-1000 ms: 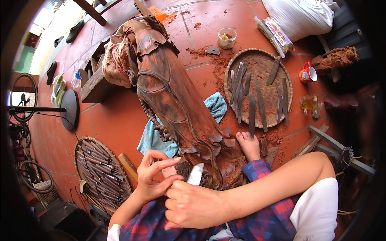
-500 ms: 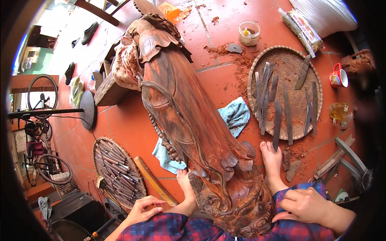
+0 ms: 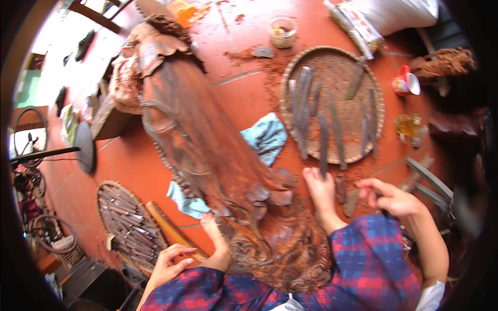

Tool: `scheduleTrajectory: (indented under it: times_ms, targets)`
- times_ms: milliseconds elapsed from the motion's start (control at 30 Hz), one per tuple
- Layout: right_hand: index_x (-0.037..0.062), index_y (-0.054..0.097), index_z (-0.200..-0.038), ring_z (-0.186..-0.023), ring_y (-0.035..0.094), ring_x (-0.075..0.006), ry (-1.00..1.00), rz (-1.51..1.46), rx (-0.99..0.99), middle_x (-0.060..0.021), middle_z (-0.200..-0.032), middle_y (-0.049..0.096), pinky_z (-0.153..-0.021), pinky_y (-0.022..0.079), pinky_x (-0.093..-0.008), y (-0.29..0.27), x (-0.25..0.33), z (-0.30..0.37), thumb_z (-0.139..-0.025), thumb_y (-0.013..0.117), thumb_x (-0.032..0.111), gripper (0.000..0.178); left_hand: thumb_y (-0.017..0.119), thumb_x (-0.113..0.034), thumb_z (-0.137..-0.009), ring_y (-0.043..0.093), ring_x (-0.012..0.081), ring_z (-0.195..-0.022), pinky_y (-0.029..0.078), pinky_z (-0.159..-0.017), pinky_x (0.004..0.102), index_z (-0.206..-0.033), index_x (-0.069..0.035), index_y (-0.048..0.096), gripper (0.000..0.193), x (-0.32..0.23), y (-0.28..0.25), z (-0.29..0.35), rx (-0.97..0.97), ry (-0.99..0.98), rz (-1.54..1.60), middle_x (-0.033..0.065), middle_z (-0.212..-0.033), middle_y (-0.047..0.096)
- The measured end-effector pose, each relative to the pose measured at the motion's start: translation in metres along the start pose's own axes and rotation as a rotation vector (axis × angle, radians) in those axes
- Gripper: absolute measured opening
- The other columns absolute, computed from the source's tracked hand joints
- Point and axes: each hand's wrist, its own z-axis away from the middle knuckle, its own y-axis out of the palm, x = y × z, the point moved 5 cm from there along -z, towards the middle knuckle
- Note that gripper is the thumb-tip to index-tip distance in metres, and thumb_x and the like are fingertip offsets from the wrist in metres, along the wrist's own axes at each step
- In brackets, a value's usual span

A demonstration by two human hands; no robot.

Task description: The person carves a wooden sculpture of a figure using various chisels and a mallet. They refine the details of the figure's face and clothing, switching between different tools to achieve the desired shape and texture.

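Right grip [image 3: 374, 193] hangs blurred, parted, apparently empty; empty left grip [image 3: 170, 262] spreads loosely near a wooden bar [image 3: 166, 222]

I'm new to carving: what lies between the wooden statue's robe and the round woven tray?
The head view shows a crumpled light-blue cloth on the red tiled floor, with scattered wood shavings.

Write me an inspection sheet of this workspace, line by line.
Surface: red tiled floor, brown shavings scattered on it.
Job's things: carved wooden statue lying aslant, base between the feet; flat blades on a round woven tray; handled tools in a woven basket.
Clutter: blue cloths, clear tub, red-and-white mug.
Hands: left hand loosely bent, nothing seen in it; right hand with fingers bent, contents unclear.
Cables: thin dark line under the black bar, too blurred to confirm.
Surroundings: white sack, wooden block.
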Motion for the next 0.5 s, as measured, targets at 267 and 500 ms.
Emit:
scheduleTrajectory:
  times_ms: [267, 500]
  targets:
    - [-0.0031, 0.045, -0.134, -0.088, 0.07, -0.0258, -0.254, -0.402, -0.293, -0.0233, -0.102, 0.067, -0.072, 0.059, -0.0324, -0.052, -0.023, -0.087, -0.1, 0.054, 0.019, 0.042, 0.073, -0.019, -0.085, 0.067, 0.024, -0.091, 0.052, -0.08, 0.0343, -0.11, -0.004, 0.069, 0.03, 0.063, 0.019, -0.016, 0.021, 0.097, -0.051, 0.0108, -0.099, 0.069]
    - [0.0056, 0.041, -0.137, -0.064, 0.059, -0.0089, -0.221, -0.158, -0.507, -0.0095, -0.084, 0.065, -0.054, 0.047, -0.0204, -0.099, -0.02, -0.176, -0.103, 0.043, 0.01, 0.034, 0.071, -0.034, -0.087, 0.068, 0.0244, -0.086, 0.054, -0.076, 0.0351, -0.111, -0.011, 0.07, 0.033, 0.037, 0.036, -0.042, -0.024, 0.156, -0.107, 0.0108, -0.098, 0.07]
